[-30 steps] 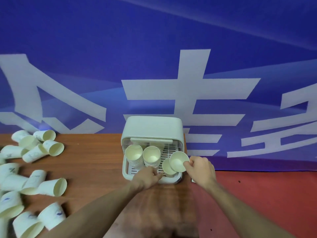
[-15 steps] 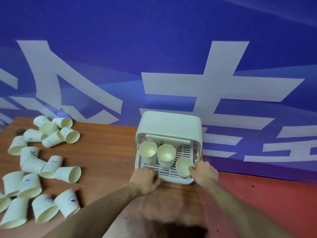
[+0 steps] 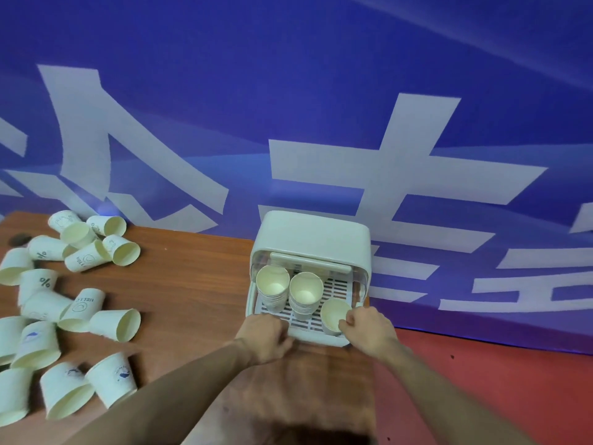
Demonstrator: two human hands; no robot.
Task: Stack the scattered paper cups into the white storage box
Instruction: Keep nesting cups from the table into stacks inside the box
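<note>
Your right hand (image 3: pixel 369 329) is pinching the single paper cup (image 3: pixel 335 316) at center-right, inside the white storage box (image 3: pixel 311 239). Left hand (image 3: pixel 266 335), curled, braces the front edge. Seat it flat, then grab scattered cups (image 3: pixel 115 322) at left.

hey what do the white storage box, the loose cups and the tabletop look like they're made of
White storage box: probably moulded plastic, smooth and satin, with rounded corners and a slotted rack inside.
Loose cups: thin paper, matte cream inside, printed outside.
Tabletop: reddish-brown wood grain, slightly glossy; solid wood or laminate cannot be told.
</note>
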